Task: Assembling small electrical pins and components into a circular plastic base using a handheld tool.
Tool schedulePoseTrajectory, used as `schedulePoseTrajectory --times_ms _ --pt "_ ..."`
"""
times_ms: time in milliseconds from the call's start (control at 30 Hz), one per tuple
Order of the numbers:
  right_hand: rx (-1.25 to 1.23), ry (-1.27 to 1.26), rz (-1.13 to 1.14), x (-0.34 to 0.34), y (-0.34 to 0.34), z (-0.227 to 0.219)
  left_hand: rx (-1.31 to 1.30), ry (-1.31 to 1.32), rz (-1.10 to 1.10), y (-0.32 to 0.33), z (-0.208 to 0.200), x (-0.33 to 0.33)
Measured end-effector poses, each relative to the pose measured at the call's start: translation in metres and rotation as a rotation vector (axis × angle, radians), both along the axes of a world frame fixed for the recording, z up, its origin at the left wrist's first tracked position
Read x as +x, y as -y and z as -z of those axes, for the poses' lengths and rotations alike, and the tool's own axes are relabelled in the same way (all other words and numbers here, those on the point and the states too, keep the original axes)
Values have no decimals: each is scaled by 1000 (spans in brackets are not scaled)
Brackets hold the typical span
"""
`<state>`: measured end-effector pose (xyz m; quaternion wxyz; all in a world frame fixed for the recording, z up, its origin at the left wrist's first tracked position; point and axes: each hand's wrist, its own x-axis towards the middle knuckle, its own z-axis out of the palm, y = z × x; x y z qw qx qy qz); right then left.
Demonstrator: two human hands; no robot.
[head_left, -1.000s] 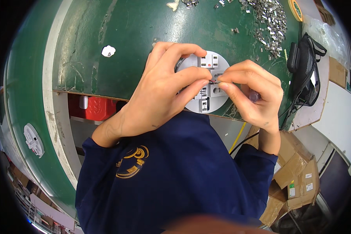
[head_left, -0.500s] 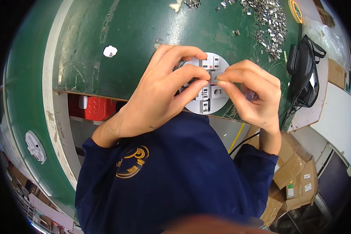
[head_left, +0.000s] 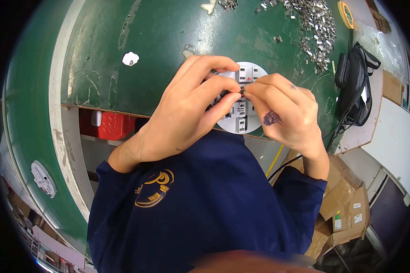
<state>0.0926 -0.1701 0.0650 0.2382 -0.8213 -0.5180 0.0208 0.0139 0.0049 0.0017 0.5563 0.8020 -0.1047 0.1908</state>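
Observation:
A round, light grey plastic base (head_left: 257, 122) with raised blocks and slots lies at the bench's near edge, partly under both hands. My left hand (head_left: 191, 100) reaches over its left side, thumb and index finger pinched on a thin reddish wire (head_left: 242, 92) of which only a little shows. Close against those fingertips, the thumb and index finger of my right hand (head_left: 289, 109) are closed over the middle of the base. A dark purple, translucent tool handle (head_left: 271, 118) sticks out of the right palm; its other end is hidden.
Small metal clips (head_left: 316, 32) are heaped at the far right of the green bench (head_left: 155, 41). A roll of tape (head_left: 345, 14) and a black mesh bag (head_left: 357, 86) sit beyond. Another grey base (head_left: 43, 179) rests at left; cardboard boxes (head_left: 351, 209) stand lower right.
My right hand has moved left and turned, bringing its fingertips up to the left ones. The purple handle shows more plainly. My left hand has barely moved.

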Motion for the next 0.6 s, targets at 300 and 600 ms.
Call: schedulePoseTrajectory --times_ms 300,600 --pt "-145 20 -67 -3 -5 -5 28 28 -2 0 2 1" --pt "453 -627 -121 19 -7 -24 53 21 90 -3 -2 -9"
